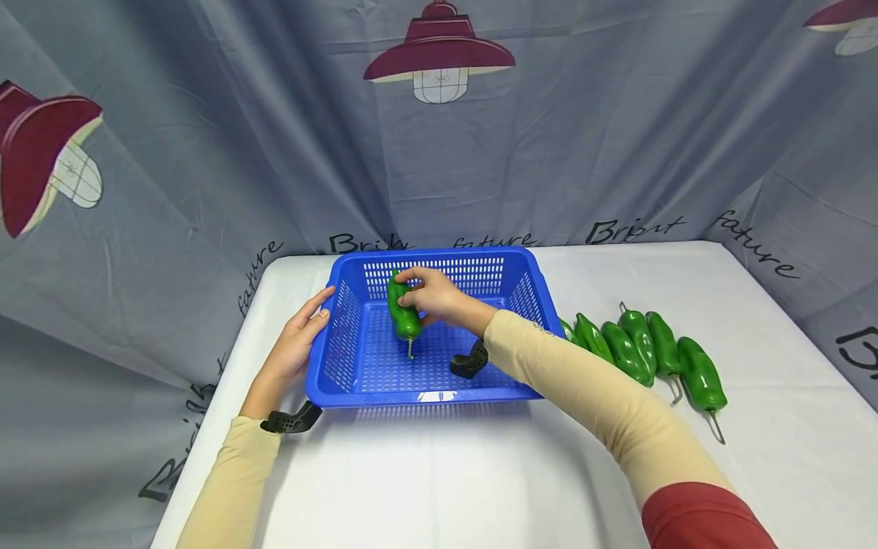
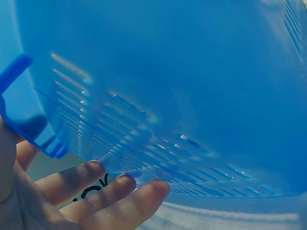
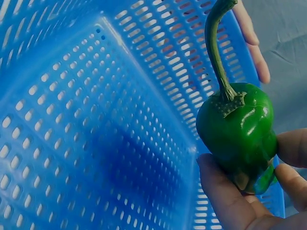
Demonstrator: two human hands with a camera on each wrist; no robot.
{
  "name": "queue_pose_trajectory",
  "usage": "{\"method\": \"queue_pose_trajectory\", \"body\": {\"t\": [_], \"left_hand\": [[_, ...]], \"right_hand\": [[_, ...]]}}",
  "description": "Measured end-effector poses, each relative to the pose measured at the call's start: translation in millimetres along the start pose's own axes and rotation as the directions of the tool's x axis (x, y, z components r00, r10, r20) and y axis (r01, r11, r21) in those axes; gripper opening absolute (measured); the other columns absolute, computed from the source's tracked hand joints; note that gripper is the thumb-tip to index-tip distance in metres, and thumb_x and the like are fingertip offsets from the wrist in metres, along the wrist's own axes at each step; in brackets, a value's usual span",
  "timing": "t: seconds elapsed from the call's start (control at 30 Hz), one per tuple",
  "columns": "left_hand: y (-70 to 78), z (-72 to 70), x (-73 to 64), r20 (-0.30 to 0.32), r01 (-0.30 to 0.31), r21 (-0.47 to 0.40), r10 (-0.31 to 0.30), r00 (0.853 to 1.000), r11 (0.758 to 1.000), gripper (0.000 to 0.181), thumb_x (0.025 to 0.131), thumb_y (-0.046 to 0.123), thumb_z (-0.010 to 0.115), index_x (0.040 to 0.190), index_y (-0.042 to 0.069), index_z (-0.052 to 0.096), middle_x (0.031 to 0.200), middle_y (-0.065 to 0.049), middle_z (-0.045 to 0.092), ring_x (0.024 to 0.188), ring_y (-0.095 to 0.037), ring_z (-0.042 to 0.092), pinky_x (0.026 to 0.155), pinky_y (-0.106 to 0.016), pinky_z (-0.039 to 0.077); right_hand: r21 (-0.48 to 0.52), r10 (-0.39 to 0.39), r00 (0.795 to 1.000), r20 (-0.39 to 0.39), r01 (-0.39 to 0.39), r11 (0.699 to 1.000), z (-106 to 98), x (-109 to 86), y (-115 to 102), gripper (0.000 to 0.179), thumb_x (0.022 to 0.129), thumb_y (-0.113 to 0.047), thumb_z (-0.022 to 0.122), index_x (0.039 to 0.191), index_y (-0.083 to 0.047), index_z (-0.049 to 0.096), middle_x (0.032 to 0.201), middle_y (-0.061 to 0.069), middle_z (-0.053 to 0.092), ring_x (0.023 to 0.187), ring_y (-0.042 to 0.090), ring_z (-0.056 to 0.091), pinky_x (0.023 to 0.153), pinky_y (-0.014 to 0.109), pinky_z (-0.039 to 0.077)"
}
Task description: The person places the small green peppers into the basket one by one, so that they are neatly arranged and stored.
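A green pepper [image 1: 403, 309] with a long stem is gripped between the thumb and fingers of my right hand [image 1: 434, 297], inside the blue plastic basket [image 1: 425, 398]. Its stem end points toward me in the head view; the right wrist view shows the glossy pepper [image 3: 237, 129] over the slotted basket floor. My left hand [image 1: 296, 343] holds the basket's left rim, its thumb at the edge. In the left wrist view, the fingers [image 2: 124, 199] of that hand spread along the outside of the slotted wall.
Several green peppers [image 1: 701, 374] lie in a row on the white tabletop [image 1: 439, 473], right of the basket; the nearest are partly hidden by its rim and my right sleeve. A grey curtain [image 1: 439, 168] with printed lamps stands behind and beside the table.
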State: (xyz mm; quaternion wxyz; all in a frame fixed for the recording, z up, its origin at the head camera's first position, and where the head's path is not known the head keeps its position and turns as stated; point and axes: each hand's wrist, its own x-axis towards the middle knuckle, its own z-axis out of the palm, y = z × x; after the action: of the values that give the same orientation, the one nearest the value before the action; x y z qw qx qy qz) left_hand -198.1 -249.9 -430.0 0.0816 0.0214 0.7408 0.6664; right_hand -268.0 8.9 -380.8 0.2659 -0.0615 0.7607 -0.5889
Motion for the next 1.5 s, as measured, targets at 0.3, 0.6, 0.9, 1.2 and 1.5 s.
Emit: {"method": "queue_pose_trajectory", "body": {"t": [0.3, 0.6, 0.9, 1.2, 1.5], "left_hand": [[-2.6, -0.2, 0.3, -0.006, -0.002, 0.021, 0.002, 1.000, 1.000, 0.055, 0.111, 0.035, 0.036, 0.163, 0.021, 0.024, 0.171, -0.013, 0.019, 0.135, -0.031, 0.048, 0.087, -0.020, 0.058], [-1.4, 0.6, 3.5, 0.000, -0.004, 0.037, 0.004, 1.000, 0.999, 0.054, 0.112, 0.033, 0.034, 0.163, 0.022, 0.024, 0.172, -0.011, 0.017, 0.146, -0.042, 0.039, 0.099, -0.028, 0.056], [0.4, 0.8, 4.0, -0.004, -0.018, 0.050, 0.018, 1.000, 0.999, 0.054, 0.112, 0.033, 0.034, 0.164, 0.022, 0.023, 0.171, -0.013, 0.020, 0.142, -0.045, 0.043, 0.093, -0.027, 0.059], [1.1, -1.0, 4.1, 0.001, -0.009, 0.021, 0.009, 1.000, 1.000, 0.053, 0.112, 0.032, 0.033, 0.164, 0.023, 0.024, 0.170, -0.013, 0.022, 0.141, -0.043, 0.044, 0.090, -0.023, 0.059], [-2.6, -2.7, 4.2, 0.000, -0.008, 0.023, 0.008, 1.000, 1.000, 0.053, 0.112, 0.031, 0.033, 0.164, 0.021, 0.023, 0.170, -0.014, 0.022, 0.142, -0.047, 0.043, 0.094, -0.030, 0.059]], "right_hand": [[-0.003, 0.016, 0.999, 0.030, -0.016, 1.000, 17, 7.8, 2, 0.047, 0.098, 0.000, 0.060, 0.143, -0.009, 0.052, 0.145, 0.025, 0.051, 0.121, 0.041, 0.061, 0.088, 0.056, 0.061], [-0.021, 0.054, 0.997, 0.054, -0.053, 0.998, 30, 19.7, 5, 0.047, 0.097, 0.000, 0.062, 0.143, -0.009, 0.054, 0.147, 0.023, 0.048, 0.117, 0.038, 0.062, 0.085, 0.054, 0.062], [-0.040, 0.087, 0.995, 0.058, -0.084, 0.996, 39, 29.6, 9, 0.046, 0.097, 0.002, 0.062, 0.141, -0.007, 0.054, 0.147, 0.025, 0.048, 0.119, 0.042, 0.063, 0.083, 0.051, 0.063], [-0.062, 0.111, 0.991, 0.073, -0.107, 0.992, 41, 33.8, 13, 0.046, 0.097, 0.001, 0.062, 0.141, -0.008, 0.054, 0.144, 0.024, 0.049, 0.111, 0.037, 0.064, 0.079, 0.048, 0.064], [-0.013, 0.148, 0.984, 0.098, -0.148, 0.989, 44, 34.9, 15, 0.049, 0.095, 0.006, 0.060, 0.141, -0.007, 0.053, 0.109, 0.013, 0.060, 0.077, 0.018, 0.061, 0.060, 0.031, 0.063]]}}
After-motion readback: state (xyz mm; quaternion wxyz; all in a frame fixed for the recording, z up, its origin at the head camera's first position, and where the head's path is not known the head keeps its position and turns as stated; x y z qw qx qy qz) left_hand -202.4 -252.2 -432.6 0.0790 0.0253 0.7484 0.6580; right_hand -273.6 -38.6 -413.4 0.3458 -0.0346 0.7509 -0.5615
